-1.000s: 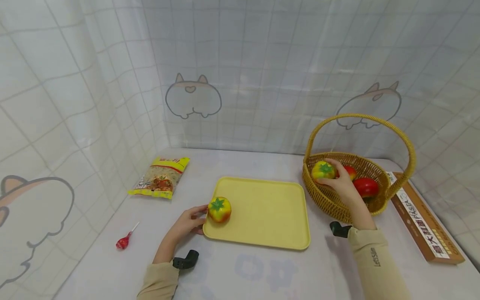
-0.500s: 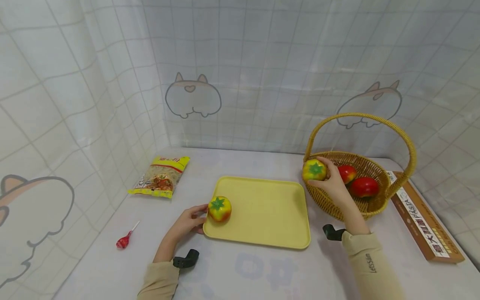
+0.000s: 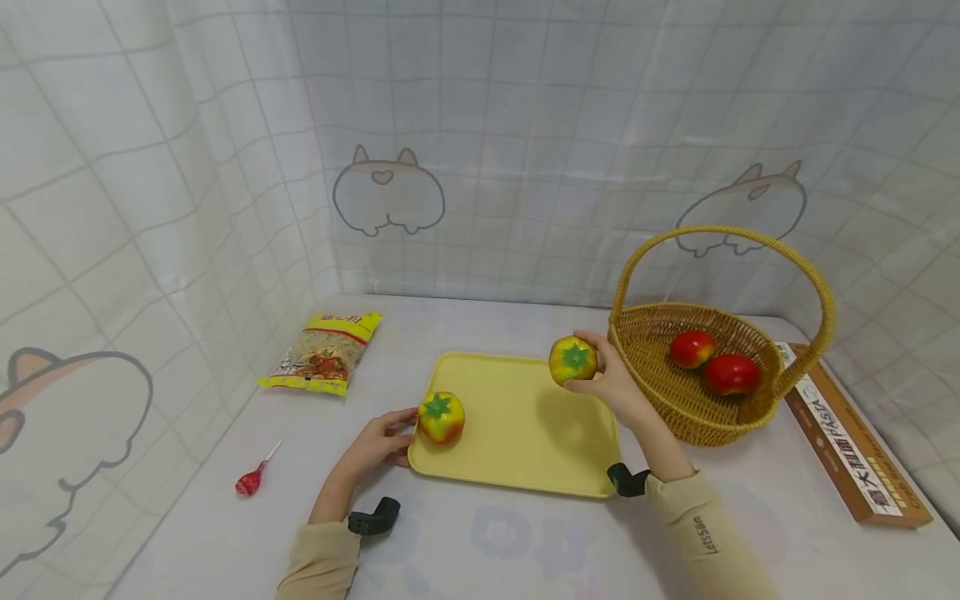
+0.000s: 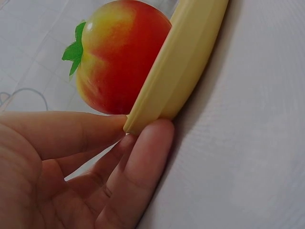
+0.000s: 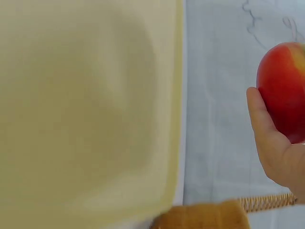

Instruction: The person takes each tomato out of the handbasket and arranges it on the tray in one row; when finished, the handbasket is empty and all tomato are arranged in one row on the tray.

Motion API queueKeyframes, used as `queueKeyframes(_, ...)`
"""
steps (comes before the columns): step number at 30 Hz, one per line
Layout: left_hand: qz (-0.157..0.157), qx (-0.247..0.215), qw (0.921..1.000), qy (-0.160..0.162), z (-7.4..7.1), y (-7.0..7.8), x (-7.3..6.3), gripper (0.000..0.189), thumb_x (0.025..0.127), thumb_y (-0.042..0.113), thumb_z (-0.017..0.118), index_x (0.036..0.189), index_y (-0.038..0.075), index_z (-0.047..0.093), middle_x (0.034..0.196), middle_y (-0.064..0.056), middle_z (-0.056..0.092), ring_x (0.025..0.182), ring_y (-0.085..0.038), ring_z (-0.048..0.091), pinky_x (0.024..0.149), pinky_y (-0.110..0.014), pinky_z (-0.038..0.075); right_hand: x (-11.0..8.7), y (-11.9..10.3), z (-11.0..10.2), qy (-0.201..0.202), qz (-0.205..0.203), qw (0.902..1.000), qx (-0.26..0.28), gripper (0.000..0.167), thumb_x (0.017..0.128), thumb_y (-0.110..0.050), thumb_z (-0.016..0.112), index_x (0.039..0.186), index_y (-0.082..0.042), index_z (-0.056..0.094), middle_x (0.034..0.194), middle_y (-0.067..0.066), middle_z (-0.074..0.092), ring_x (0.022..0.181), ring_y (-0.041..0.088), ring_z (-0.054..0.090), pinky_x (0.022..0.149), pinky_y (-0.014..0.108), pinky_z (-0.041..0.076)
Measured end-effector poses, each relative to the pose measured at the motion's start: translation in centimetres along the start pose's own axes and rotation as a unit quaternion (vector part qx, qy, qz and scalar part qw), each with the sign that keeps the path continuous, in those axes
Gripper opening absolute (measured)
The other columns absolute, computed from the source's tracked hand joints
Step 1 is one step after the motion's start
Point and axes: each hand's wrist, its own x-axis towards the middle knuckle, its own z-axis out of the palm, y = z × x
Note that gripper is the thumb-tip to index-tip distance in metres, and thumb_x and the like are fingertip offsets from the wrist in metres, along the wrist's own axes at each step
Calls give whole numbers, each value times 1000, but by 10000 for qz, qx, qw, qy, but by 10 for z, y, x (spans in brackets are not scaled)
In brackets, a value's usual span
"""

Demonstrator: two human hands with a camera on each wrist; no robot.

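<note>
My right hand grips a yellow-and-red toy tomato with a green star-shaped leaf top. It is held above the right part of the yellow tray. In the right wrist view the toy tomato shows its red side, with a finger along it. My left hand pinches the tray's left edge. The left wrist view shows the thumb and a finger against the tray rim from either side. A second toy tomato sits on the tray at its left end, close to the left fingertips.
A wicker basket with a tall handle stands at right, holding two red fruits. Beside it lies a long pasta box. At left are a yellow food packet and a red lollipop. Curtains enclose the table.
My right hand has lifted the toy tomato out of the basket and carried it left over the tray. The left hand has stayed at the tray's edge.
</note>
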Motion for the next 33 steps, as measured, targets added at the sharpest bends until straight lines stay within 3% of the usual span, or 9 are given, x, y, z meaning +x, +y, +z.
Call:
queueKeyframes(10, -43, 7, 10000, 34, 0, 1, 0, 54, 88, 7, 56, 139, 0, 38, 137, -26, 37, 84, -20, 59, 66, -35, 56, 5, 3, 32, -302, 122, 9995, -29, 76, 74, 0, 72, 139, -17, 36, 140, 10, 30, 111, 37, 38, 81, 34, 47)
queueKeyframes(20, -38, 11, 10000, -7, -1, 0, 1, 55, 87, 7, 56, 138, 0, 39, 136, -27, 38, 83, -20, 59, 68, -34, 56, 6, 6, 67, -677, 220, 9969, 341, 77, 71, 3, 73, 138, -12, 38, 138, 9, 35, 107, 34, 42, 80, 33, 49)
queueKeyframes(33, -49, 38, 10000, 12, -1, 0, 1, 55, 87, 7, 56, 138, 0, 39, 137, -27, 37, 81, -20, 60, 67, -34, 56, 9, 17, 96, -1068, 380, 9928, 388, 76, 71, 0, 74, 137, -9, 38, 135, 13, 38, 100, 29, 47, 80, 30, 47)
